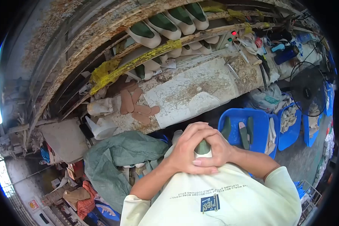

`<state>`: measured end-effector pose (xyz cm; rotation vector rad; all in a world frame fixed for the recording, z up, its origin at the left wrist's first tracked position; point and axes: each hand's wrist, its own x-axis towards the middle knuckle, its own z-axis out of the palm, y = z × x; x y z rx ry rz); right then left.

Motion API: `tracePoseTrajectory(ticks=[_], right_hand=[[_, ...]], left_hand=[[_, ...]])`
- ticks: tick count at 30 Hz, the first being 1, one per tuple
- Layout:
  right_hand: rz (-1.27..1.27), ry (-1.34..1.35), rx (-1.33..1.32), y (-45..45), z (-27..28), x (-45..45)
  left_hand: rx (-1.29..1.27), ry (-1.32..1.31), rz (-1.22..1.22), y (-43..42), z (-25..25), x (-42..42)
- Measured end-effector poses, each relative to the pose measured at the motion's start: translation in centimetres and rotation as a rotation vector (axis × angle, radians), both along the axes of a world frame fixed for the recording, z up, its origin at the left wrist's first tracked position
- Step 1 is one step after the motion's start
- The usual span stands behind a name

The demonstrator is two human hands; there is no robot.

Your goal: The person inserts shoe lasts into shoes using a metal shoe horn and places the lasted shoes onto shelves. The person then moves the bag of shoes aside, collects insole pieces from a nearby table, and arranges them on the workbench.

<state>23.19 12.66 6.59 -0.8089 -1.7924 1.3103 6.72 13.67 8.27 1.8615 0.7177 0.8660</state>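
Close to my chest, a white shoe with a green insole (203,148) is clasped between both hands. My left hand (188,148) and my right hand (220,148) overlap, with fingers crossed over the shoe's far part. Both thumbs lie near its close end. Much of the shoe is hidden under the fingers.
Behind is a worn workbench (184,96) with brown insoles (127,101). Above it, racks hold green-lined shoes (144,33). Blue bins (234,116) and a black fan (308,88) stand right; a green sack (113,162) lies left.
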Motion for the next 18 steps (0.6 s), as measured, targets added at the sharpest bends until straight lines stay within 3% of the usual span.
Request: tracePoseTrajectory(ticks=[3,7,11,12,14,18], right_hand=[[-0.016,0.038,0.027,0.4,-1.1,-0.1],[0.01,0.081,-0.132,-0.4,-2.7,0.3],[0.063,0.108,-0.191,-0.5,-3.6,0.4],[0.064,0.106,-0.192,-0.4,-3.1,0.4],[0.127,0.094,-0.124,-0.2,-1.7,0.6],[0.006,0.018,-0.023,-0.3,-0.3,0.3]], left_hand=[[-0.013,-0.095,0.132,0.0,-0.4,0.6],[0.013,-0.098,0.212,-0.6,-1.9,1.0],[-0.016,-0.11,0.185,-0.7,-2.8,0.5],[-0.142,-0.126,0.111,-1.0,-2.3,0.0],[-0.089,-0.06,0.086,-0.5,-1.4,-1.1],[0.023,0.19,-0.038,0.4,-1.0,-1.6]])
